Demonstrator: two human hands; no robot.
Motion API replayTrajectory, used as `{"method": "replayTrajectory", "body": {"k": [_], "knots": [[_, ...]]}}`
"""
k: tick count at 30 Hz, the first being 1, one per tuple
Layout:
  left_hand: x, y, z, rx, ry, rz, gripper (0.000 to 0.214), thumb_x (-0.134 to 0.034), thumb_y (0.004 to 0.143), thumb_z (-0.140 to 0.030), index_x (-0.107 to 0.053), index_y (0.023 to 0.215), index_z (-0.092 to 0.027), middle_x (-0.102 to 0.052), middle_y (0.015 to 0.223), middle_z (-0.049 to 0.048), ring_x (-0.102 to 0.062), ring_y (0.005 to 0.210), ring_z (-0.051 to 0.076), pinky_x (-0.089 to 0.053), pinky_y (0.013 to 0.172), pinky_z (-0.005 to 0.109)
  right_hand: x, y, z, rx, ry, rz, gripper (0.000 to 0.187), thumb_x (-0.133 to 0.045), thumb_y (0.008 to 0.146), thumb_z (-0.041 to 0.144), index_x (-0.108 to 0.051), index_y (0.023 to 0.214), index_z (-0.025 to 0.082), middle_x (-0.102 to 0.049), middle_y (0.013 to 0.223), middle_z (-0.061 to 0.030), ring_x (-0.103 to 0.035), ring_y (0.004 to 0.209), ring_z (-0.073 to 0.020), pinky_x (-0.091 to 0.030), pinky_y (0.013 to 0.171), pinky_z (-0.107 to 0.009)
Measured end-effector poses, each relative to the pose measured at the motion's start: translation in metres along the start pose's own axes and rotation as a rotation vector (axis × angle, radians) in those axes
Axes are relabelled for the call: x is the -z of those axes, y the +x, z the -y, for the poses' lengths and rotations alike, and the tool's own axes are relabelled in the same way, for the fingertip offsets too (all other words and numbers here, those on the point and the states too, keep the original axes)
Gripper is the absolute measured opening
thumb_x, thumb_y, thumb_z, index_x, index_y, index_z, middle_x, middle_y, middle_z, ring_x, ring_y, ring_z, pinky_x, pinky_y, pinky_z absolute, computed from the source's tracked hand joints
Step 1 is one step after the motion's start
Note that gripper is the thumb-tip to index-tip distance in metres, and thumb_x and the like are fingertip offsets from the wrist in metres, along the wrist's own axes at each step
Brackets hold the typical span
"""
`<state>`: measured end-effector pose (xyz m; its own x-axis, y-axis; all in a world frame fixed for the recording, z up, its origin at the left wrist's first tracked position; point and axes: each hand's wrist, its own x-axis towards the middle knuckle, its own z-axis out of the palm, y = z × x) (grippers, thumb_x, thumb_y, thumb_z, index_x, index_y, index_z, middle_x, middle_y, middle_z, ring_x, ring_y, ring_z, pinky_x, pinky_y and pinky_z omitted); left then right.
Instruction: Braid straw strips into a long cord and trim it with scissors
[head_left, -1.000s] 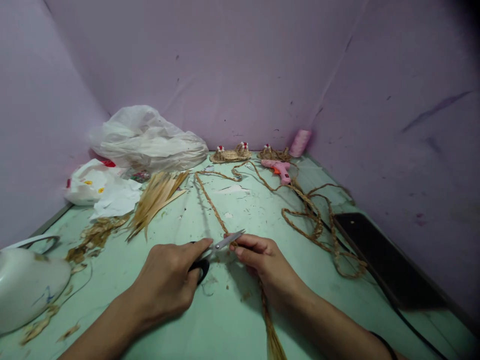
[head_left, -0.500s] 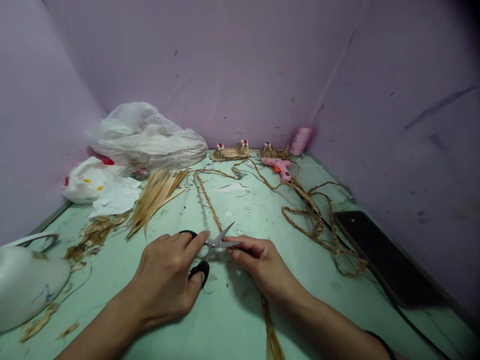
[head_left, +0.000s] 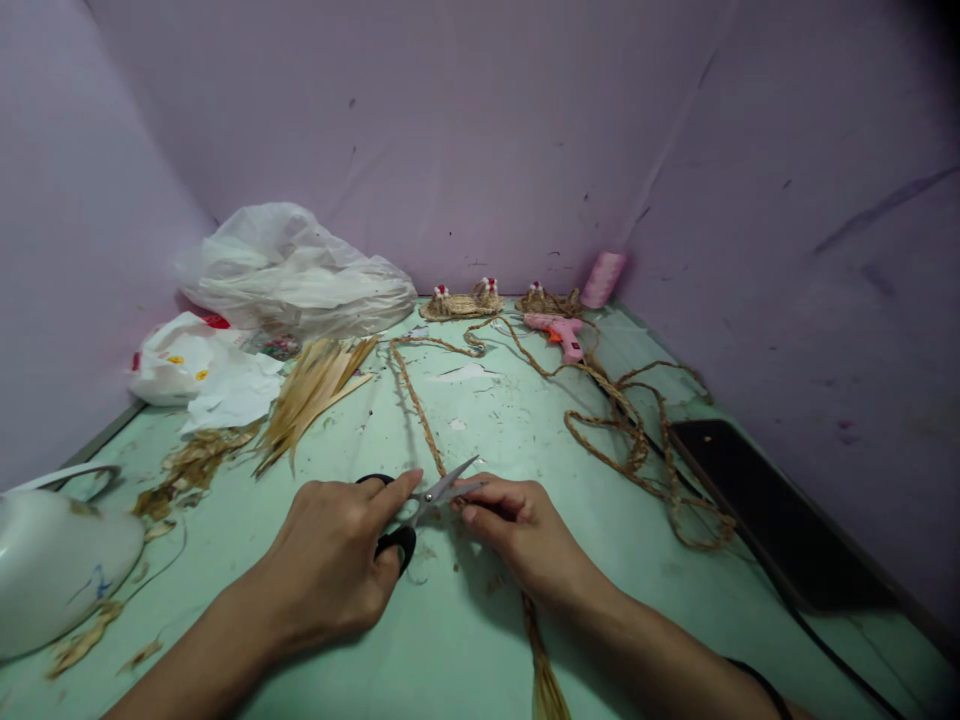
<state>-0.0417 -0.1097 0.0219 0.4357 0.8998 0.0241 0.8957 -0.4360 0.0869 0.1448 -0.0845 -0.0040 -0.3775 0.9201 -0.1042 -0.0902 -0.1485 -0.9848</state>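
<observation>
My left hand (head_left: 341,540) is closed on the black handles of a pair of scissors (head_left: 429,496), whose blades point right and stand partly apart. Just right of the blades, my right hand (head_left: 517,520) pinches a braided straw cord (head_left: 420,408) near the blade tips. From there the cord runs away to the back of the table, and its loose, unbraided fibre end (head_left: 547,675) hangs below my right hand. The piece of cord between my right fingertips is mostly hidden by the blades and fingers.
A pink glue gun (head_left: 556,332) lies at the back beside looped cord (head_left: 634,450). A phone (head_left: 780,510) rests at the right. Dry straw strips (head_left: 315,390), plastic bags (head_left: 292,275) and a white rounded object (head_left: 64,570) occupy the left. Woven slippers (head_left: 461,306) stand by the wall.
The scissor blades have closed somewhat, the gap between them narrowing beside my right fingertips. My right hand stays in nearly the same place, still pinching the cord.
</observation>
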Motion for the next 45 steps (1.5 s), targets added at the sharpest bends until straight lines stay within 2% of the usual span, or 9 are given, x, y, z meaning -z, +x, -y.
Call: {"method": "replayTrajectory", "body": {"k": [6,9,14,19,22,27,30,37,45], "knots": [[0.0,-0.001,0.001,0.013,-0.107,0.027,0.052,-0.041,0.068,-0.016,-0.047,0.12,-0.022,-0.065,0.075,0.0034,-0.058,0.06,0.017,-0.038,0.055,0.026,0.0,-0.001,0.001,-0.063,0.007,-0.033,0.016,-0.059,0.064,0.016,-0.072,0.073,0.018,-0.064,0.073,-0.0035,-0.052,0.07,-0.0136,-0.039,0.068,-0.027],[0.002,0.001,0.003,0.055,-0.271,0.007,0.044,-0.042,0.069,-0.016,-0.053,0.11,-0.022,-0.062,0.067,0.0001,-0.056,0.056,0.014,-0.038,0.054,0.023,-0.001,-0.002,0.002,-0.131,0.132,-0.063,0.016,-0.062,0.062,0.017,-0.072,0.075,0.018,-0.064,0.074,-0.0029,-0.051,0.068,-0.0119,-0.038,0.065,-0.025],[0.006,0.007,0.012,0.351,-0.69,-0.189,0.027,-0.057,0.066,-0.029,-0.058,0.09,-0.016,-0.054,0.056,-0.0027,-0.048,0.049,0.01,-0.036,0.047,0.018,-0.004,-0.001,0.006,-0.254,0.266,-0.145,0.024,-0.066,0.057,0.017,-0.07,0.081,0.016,-0.063,0.072,-0.0021,-0.047,0.056,-0.007,-0.035,0.054,-0.021],[0.003,0.013,0.008,0.551,-1.053,-0.162,0.036,-0.064,0.061,-0.037,-0.056,0.089,-0.016,-0.047,0.046,-0.0048,-0.043,0.04,0.009,-0.03,0.039,0.018,-0.005,0.0,0.007,-0.256,0.302,-0.125,0.027,-0.065,0.054,0.014,-0.069,0.081,0.014,-0.062,0.069,-0.0014,-0.043,0.048,-0.0048,-0.034,0.046,-0.019],[0.003,0.014,0.001,0.537,-1.033,-0.187,0.036,-0.064,0.059,-0.034,-0.057,0.089,-0.015,-0.054,0.052,-0.0017,-0.048,0.046,0.01,-0.036,0.043,0.019,-0.005,0.0,0.004,-0.257,0.356,-0.107,0.028,-0.069,0.051,0.016,-0.068,0.079,0.014,-0.061,0.069,-0.001,-0.047,0.05,-0.0064,-0.041,0.049,-0.022],[0.0,0.006,-0.004,0.317,-0.653,-0.212,0.033,-0.057,0.063,-0.024,-0.059,0.096,-0.02,-0.062,0.069,-0.0008,-0.052,0.057,0.011,-0.041,0.055,0.02,-0.002,0.001,0.002,-0.279,0.42,-0.171,0.028,-0.076,0.044,0.018,-0.065,0.068,0.012,-0.058,0.057,0.0007,-0.051,0.049,-0.0081,-0.046,0.051,-0.024],[-0.003,0.005,-0.004,0.351,-0.628,-0.252,0.036,-0.057,0.062,-0.025,-0.059,0.098,-0.021,-0.061,0.07,-0.001,-0.052,0.057,0.011,-0.04,0.056,0.021,0.001,0.002,0.005,-0.307,0.394,-0.201,0.028,-0.076,0.041,0.016,-0.064,0.066,0.011,-0.057,0.053,0.0017,-0.049,0.045,-0.0074,-0.045,0.048,-0.024],[-0.003,0.02,-0.009,0.739,-1.398,-0.234,0.051,-0.069,0.055,-0.033,-0.051,0.099,-0.013,-0.062,0.064,0.0034,-0.052,0.048,0.011,-0.033,0.042,0.019,-0.003,-0.002,0.009,-0.364,0.299,-0.163,0.021,-0.07,0.044,0.013,-0.063,0.064,0.012,-0.056,0.052,0.0024,-0.047,0.046,-0.0073,-0.042,0.044,-0.022],[-0.01,0.048,-0.02,0.825,-1.683,-0.25,0.045,-0.069,0.053,-0.021,-0.048,0.093,-0.016,-0.055,0.053,-0.0037,-0.047,0.041,0.007,-0.021,0.035,0.015,-0.004,-0.004,0.008,-0.345,0.223,-0.098,0.02,-0.069,0.047,0.013,-0.063,0.065,0.013,-0.056,0.053,0.0028,-0.046,0.046,-0.0063,-0.04,0.048,-0.022]]}}
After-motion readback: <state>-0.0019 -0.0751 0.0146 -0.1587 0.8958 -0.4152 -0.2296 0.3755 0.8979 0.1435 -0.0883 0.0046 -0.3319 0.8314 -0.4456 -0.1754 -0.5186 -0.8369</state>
